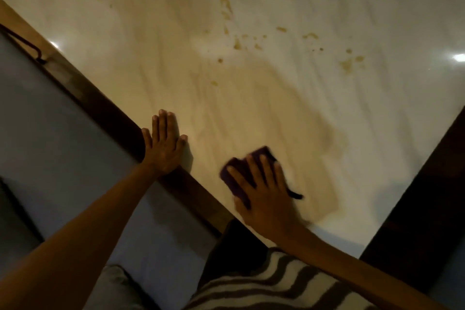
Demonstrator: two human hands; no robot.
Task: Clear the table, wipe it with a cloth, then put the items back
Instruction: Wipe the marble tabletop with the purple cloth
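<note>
From the head view I count two hands, one cloth and one table. My right hand (pixel 264 191) lies flat with fingers spread on the dark purple cloth (pixel 247 171), pressing it onto the table (pixel 251 83) near the table's near edge, at about five o'clock of the picture's centre. The cloth is blurred; a dark strip of it sticks out at the hand's three o'clock side. My left hand (pixel 164 143) is released, fingers straight and together, palm down on the table right at its dark wooden rim (pixel 110 118), at about seven o'clock of centre and well apart from the cloth.

I see no containers. The table top is pale and glossy, with bright light reflections and many small yellowish spots (pixel 239 43) scattered from twelve to two o'clock. A grey-blue floor (pixel 50 121) shows at nine o'clock. A striped garment (pixel 264 284) fills the bottom at six o'clock.
</note>
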